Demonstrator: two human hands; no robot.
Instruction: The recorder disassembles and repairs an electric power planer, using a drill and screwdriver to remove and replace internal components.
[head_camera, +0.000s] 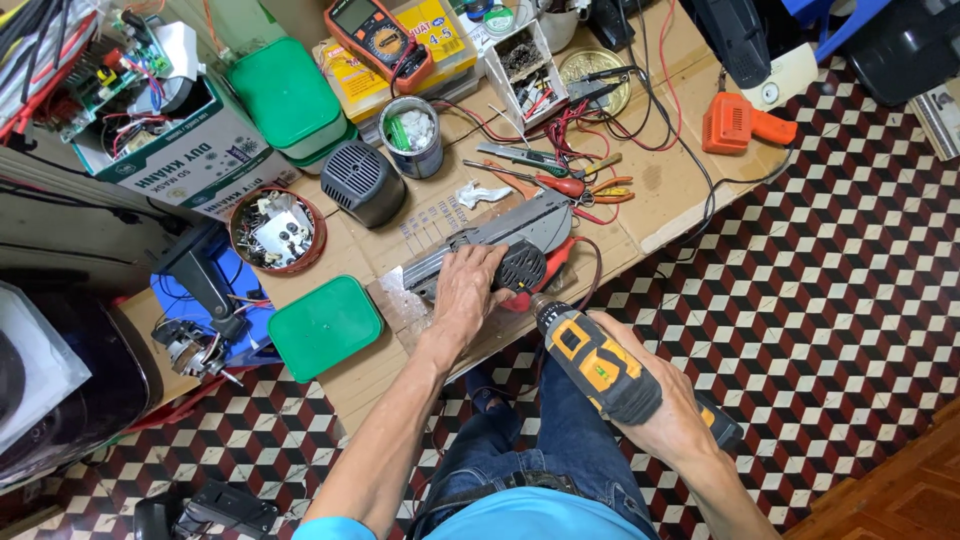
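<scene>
My left hand (468, 292) presses down on a grey fan-shaped housing (515, 229) with a black round vented part (522, 265), lying on a sheet of cardboard (660, 190). My right hand (672, 415) grips a yellow and black cordless drill (597, 366). The drill's tip points at the black vented part, close to my left fingers. A red piece (553, 262) shows under the housing.
Around the housing lie pliers (605, 190), a screwdriver (530, 180), a tin of small parts (412, 135), a black vented cap (362, 182), green plastic boxes (325, 325) (287, 95), a multimeter (378, 38), a bowl of metal parts (277, 230) and an orange tool (745, 124). Checkered floor lies to the right.
</scene>
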